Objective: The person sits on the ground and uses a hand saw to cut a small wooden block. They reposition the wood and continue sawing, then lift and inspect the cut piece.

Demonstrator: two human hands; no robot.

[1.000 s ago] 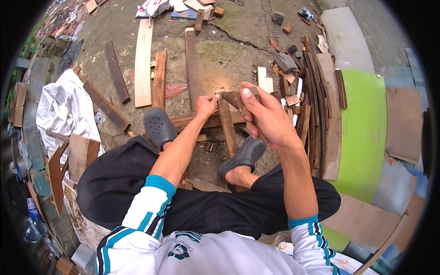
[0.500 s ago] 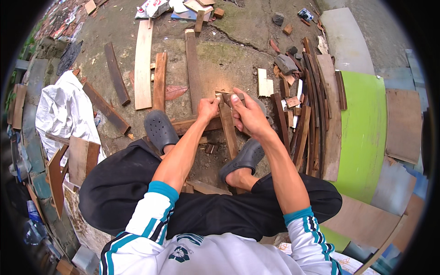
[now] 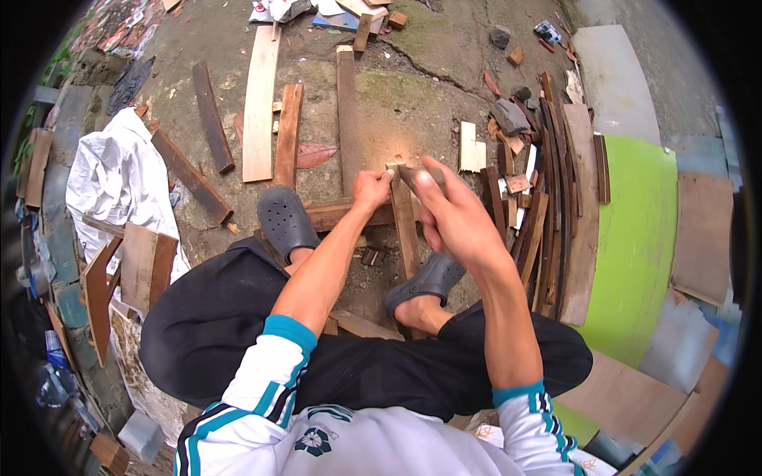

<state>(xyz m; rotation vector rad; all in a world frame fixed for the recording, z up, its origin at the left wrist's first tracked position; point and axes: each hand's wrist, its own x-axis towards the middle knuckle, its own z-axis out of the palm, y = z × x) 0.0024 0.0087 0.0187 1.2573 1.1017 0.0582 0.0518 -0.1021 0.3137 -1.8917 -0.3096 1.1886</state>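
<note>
Between my shod feet, a narrow wooden strip (image 3: 406,226) reaches away from me, its far end resting near a longer brown plank (image 3: 329,215) that lies crosswise. My left hand (image 3: 371,190) is closed at the strip's far end, thumb and forefinger pinched together; whatever is between them is too small to make out. Just to the right, my right hand (image 3: 456,214) is wrapped round a dark, blocky object (image 3: 408,174), which points toward the left fingertips. Most of that object is hidden by the hand, so its kind is unclear.
Long boards (image 3: 260,111) and brown battens (image 3: 208,119) lie on the concrete ahead. A pile of dark strips (image 3: 556,174) runs along the right, beside a bright green sheet (image 3: 639,238). A white sack (image 3: 119,178) and upright wood offcuts (image 3: 143,266) stand at left.
My right hand has lifted nearer to the camera and tilted, with the dark object still in it. My left hand keeps its place at the strip's end. The whole view has shifted slightly.
</note>
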